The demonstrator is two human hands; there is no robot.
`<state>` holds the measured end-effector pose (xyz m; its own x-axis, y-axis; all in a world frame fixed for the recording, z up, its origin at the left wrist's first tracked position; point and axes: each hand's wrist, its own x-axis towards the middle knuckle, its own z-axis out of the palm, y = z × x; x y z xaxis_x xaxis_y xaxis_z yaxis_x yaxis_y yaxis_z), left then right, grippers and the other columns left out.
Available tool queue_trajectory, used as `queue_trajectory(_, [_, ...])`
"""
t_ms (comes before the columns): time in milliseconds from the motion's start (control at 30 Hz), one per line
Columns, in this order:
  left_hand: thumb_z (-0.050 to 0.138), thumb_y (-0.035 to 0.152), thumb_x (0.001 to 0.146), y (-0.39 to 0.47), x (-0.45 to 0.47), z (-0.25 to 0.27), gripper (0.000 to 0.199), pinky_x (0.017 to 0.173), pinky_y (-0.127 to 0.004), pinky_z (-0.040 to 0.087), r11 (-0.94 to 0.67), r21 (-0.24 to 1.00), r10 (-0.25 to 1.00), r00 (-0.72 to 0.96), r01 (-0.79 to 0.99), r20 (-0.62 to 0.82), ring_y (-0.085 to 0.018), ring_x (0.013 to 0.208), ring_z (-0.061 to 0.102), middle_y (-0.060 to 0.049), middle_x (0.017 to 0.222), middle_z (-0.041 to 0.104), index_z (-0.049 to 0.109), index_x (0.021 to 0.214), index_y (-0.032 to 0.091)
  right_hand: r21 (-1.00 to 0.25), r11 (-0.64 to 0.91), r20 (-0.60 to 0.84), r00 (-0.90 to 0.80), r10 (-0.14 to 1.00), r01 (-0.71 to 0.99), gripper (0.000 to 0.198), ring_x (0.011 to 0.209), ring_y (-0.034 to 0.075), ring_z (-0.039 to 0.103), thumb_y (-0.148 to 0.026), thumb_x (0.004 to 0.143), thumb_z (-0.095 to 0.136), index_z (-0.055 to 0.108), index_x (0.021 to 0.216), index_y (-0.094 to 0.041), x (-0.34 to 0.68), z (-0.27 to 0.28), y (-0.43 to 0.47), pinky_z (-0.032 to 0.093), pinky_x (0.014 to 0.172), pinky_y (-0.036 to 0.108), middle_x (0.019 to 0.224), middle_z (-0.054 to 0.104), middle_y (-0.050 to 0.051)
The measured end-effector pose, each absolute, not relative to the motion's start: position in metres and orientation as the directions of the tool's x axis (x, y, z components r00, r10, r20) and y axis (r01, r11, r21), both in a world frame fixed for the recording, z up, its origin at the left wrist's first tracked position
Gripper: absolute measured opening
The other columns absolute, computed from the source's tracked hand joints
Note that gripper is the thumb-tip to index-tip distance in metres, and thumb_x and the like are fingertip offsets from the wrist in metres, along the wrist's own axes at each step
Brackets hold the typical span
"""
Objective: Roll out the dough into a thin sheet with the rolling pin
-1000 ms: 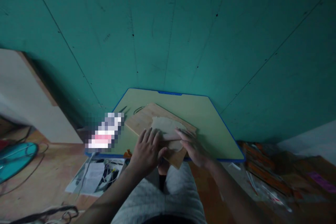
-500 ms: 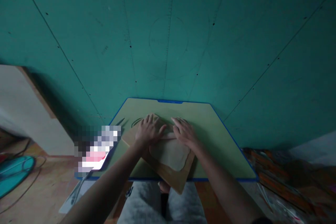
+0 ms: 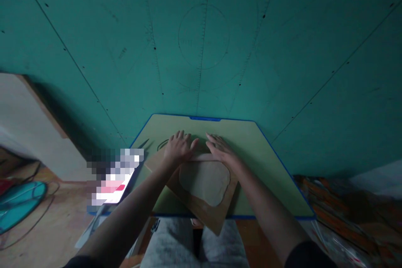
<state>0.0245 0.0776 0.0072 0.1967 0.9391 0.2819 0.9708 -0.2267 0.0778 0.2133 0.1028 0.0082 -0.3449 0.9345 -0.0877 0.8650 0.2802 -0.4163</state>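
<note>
My left hand (image 3: 179,147) lies palm down on the left part of a pale rolling pin (image 3: 204,157), fingers stretched forward and thumb out to the side. On the pin's right part rests my right hand (image 3: 219,147), its fingers also extended, not wrapped round it. The pin's ends are hidden under my hands and wrists. Nearer to me, a flat, uneven sheet of dough (image 3: 204,182) spreads over a wooden board (image 3: 212,221). The board sits at an angle, one corner jutting past the table's near edge.
A pale green table (image 3: 260,155) with blue edging carries the board. At its left lie a lit, blurred-out screen (image 3: 117,188) and a dark pointed object (image 3: 143,143). The green wall (image 3: 201,50) rises behind. A pale panel (image 3: 40,130) leans at left.
Both hands have slid a little forward, away from me, with the rolling pin under them. More of the dough sheet shows. The view has shifted slightly.
</note>
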Motion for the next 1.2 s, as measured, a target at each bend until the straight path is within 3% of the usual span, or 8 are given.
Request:
queue_trajectory(167, [0.038, 0.046, 0.096, 0.044, 0.024, 0.001, 0.04, 0.097, -0.05, 0.039, -0.281, 0.105, 0.909, 0.23, 0.954, 0.349, -0.034, 0.124, 0.047, -0.015, 0.125, 0.061, 0.062, 0.118, 0.022, -0.355, 0.252, -0.121, -0.311, 0.943, 0.9, 0.06, 0.145, 0.023, 0.027, -0.045, 0.098, 0.03, 0.032, 0.152, -0.017, 0.213, 0.013, 0.069, 0.015, 0.119, 0.043, 0.156, 0.035, 0.01])
queue_trajectory(333, [0.035, 0.039, 0.098, 0.022, 0.025, 0.003, 0.038, 0.086, -0.042, 0.045, -0.304, 0.082, 0.929, 0.276, 0.949, 0.246, -0.03, 0.109, 0.056, -0.015, 0.113, 0.066, 0.066, 0.108, 0.019, -0.332, 0.21, -0.113, -0.26, 0.959, 0.92, 0.057, 0.135, 0.02, 0.046, -0.042, 0.1, 0.02, 0.039, 0.149, -0.019, 0.214, 0.019, 0.052, 0.035, 0.109, 0.036, 0.15, 0.046, 0.008])
queue_trajectory(433, [0.032, 0.038, 0.1, 0.014, 0.026, 0.008, 0.039, 0.082, -0.039, 0.046, -0.303, 0.069, 0.933, 0.281, 0.951, 0.224, -0.027, 0.105, 0.059, -0.012, 0.109, 0.066, 0.066, 0.106, 0.019, -0.3, 0.175, -0.05, -0.199, 0.979, 0.938, 0.053, 0.129, 0.019, 0.051, -0.035, 0.1, 0.019, 0.046, 0.143, -0.02, 0.211, 0.02, 0.044, 0.039, 0.104, 0.035, 0.144, 0.054, 0.007])
queue_trajectory(633, [0.034, 0.039, 0.099, 0.012, 0.028, 0.008, 0.037, 0.081, -0.038, 0.046, -0.269, 0.093, 0.94, 0.24, 0.959, 0.242, -0.027, 0.104, 0.059, -0.012, 0.112, 0.065, 0.066, 0.103, 0.02, -0.213, 0.15, 0.092, -0.133, 0.987, 0.966, 0.043, 0.115, 0.022, 0.059, -0.029, 0.098, 0.028, 0.057, 0.128, -0.023, 0.204, 0.018, 0.024, 0.042, 0.095, 0.036, 0.126, 0.065, 0.01])
queue_trajectory(1033, [0.039, 0.04, 0.096, 0.016, 0.031, 0.011, 0.036, 0.086, -0.041, 0.044, -0.191, 0.046, 0.964, 0.179, 0.981, 0.196, -0.03, 0.106, 0.059, -0.014, 0.111, 0.065, 0.065, 0.103, 0.016, -0.117, 0.181, 0.147, -0.163, 0.976, 0.977, 0.033, 0.098, 0.02, 0.064, -0.033, 0.097, 0.036, 0.066, 0.108, -0.025, 0.205, 0.012, 0.023, 0.042, 0.076, 0.03, 0.114, 0.069, 0.006])
queue_trajectory(1200, [0.039, 0.04, 0.095, 0.015, 0.034, 0.013, 0.037, 0.084, -0.042, 0.045, -0.165, 0.089, 0.969, 0.145, 0.982, 0.2, -0.03, 0.105, 0.059, -0.015, 0.11, 0.066, 0.066, 0.101, 0.015, -0.107, 0.19, 0.151, -0.173, 0.973, 0.976, 0.031, 0.096, 0.02, 0.064, -0.031, 0.098, 0.036, 0.066, 0.104, -0.025, 0.206, 0.012, 0.023, 0.041, 0.075, 0.03, 0.109, 0.071, 0.006])
